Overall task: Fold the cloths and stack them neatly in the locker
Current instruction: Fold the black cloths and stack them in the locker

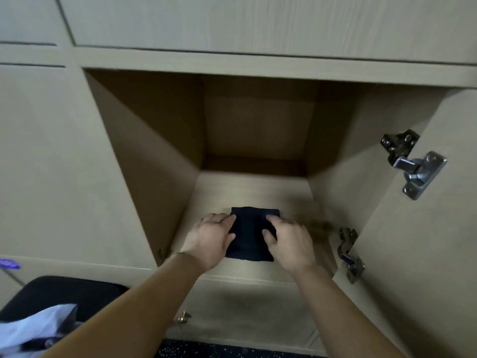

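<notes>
A dark folded cloth (250, 236) lies flat on the floor of the open wooden locker (258, 187), near its front edge. My left hand (210, 240) holds the cloth's left side, fingers over the top and thumb at its edge. My right hand (290, 241) holds its right side the same way. The rest of the locker floor behind the cloth is bare wood. More cloths, pale blue and white (33, 329), lie in a heap at the bottom left.
The locker door (413, 228) stands open on the right, with two metal hinges (410, 164) on its inner face. A black seat (72, 293) at the lower left carries the cloth heap. A small brass knob (182, 317) sits on the panel below the locker.
</notes>
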Demonstrator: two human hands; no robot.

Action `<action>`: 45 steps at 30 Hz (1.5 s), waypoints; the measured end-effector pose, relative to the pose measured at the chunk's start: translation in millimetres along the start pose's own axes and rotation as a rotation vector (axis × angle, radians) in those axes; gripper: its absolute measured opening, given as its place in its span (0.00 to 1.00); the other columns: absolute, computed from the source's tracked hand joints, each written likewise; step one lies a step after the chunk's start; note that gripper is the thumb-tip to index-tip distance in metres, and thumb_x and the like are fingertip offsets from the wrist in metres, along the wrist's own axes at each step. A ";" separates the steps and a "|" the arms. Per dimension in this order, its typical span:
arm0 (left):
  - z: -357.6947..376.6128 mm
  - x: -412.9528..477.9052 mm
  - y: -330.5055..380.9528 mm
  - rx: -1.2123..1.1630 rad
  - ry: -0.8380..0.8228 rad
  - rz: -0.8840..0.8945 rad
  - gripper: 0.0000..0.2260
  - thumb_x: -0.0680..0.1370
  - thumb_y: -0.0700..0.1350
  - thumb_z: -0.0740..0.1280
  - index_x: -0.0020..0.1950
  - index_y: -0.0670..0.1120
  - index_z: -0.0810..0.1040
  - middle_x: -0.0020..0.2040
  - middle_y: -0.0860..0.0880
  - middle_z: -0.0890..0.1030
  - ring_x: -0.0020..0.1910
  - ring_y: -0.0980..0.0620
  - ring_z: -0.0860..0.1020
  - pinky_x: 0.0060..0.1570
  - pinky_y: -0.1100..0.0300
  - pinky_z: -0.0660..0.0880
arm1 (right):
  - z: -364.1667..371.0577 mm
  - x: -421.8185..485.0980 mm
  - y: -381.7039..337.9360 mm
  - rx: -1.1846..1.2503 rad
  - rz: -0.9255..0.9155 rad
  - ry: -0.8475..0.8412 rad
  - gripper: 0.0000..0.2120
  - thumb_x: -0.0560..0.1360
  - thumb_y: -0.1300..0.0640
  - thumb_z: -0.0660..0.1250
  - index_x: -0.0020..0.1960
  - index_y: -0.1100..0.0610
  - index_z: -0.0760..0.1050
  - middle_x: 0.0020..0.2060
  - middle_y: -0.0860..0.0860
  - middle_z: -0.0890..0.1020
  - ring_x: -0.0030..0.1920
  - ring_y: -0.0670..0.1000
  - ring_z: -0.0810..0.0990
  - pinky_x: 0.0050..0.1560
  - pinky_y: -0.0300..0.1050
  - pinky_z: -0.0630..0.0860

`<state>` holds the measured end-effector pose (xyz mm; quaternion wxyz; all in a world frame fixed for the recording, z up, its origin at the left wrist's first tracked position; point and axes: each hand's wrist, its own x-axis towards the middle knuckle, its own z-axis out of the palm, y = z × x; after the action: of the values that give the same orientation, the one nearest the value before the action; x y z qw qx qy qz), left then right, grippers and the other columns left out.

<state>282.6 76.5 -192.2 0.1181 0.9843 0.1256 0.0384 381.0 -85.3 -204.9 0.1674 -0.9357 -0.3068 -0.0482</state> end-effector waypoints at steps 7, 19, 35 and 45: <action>-54.9 -85.8 -10.5 0.077 0.083 -0.086 0.25 0.83 0.55 0.57 0.79 0.52 0.57 0.75 0.51 0.64 0.72 0.49 0.63 0.70 0.56 0.61 | -46.7 -50.0 -59.1 0.042 -0.087 0.008 0.21 0.80 0.47 0.61 0.72 0.49 0.68 0.65 0.49 0.76 0.62 0.51 0.76 0.56 0.45 0.74; -89.2 -301.2 -81.4 0.076 0.144 -0.403 0.25 0.82 0.54 0.60 0.78 0.51 0.60 0.77 0.52 0.62 0.74 0.49 0.63 0.69 0.54 0.62 | -37.5 -165.5 -214.0 0.072 -0.343 -0.075 0.16 0.80 0.47 0.59 0.63 0.53 0.71 0.58 0.51 0.80 0.56 0.55 0.78 0.49 0.46 0.71; -52.0 -523.6 -163.8 0.074 0.124 -0.830 0.24 0.81 0.57 0.59 0.77 0.52 0.63 0.76 0.52 0.63 0.75 0.50 0.63 0.71 0.54 0.61 | 50.4 -278.8 -339.5 0.122 -0.621 -0.332 0.16 0.80 0.49 0.58 0.63 0.54 0.73 0.61 0.49 0.78 0.61 0.54 0.76 0.56 0.48 0.72; -37.3 -503.2 -216.5 0.024 0.152 -0.843 0.22 0.81 0.56 0.61 0.74 0.52 0.67 0.71 0.54 0.71 0.70 0.49 0.68 0.68 0.54 0.64 | 71.2 -229.5 -382.0 0.117 -0.566 -0.256 0.15 0.80 0.50 0.57 0.62 0.52 0.76 0.57 0.49 0.81 0.56 0.55 0.77 0.54 0.48 0.71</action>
<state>-258.7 159.5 -231.6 0.1022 0.8426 0.5257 0.0575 -30.6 99.8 -207.6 0.1609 -0.8005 -0.5758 0.0432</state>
